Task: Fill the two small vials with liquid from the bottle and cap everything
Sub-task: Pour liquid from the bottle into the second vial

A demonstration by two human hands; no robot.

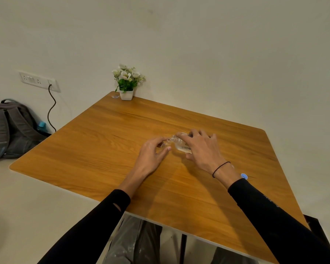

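Observation:
My right hand (200,149) grips a clear bottle (179,143) tilted on its side, its open neck pointing left and a little liquid pooled low inside. My left hand (152,153) pinches a small clear vial (163,144) between thumb and fingers, its mouth right against the bottle's neck. Fingers hide most of the vial. A blue cap (244,176) lies on the wooden table (103,140) just beyond my right wrist. I cannot make out a second vial.
A white pot of artificial flowers (126,82) stands at the table's far corner, with a small clear object (115,96) beside it. A grey backpack (10,128) sits on the floor at the left, below a wall socket with a cable (51,109).

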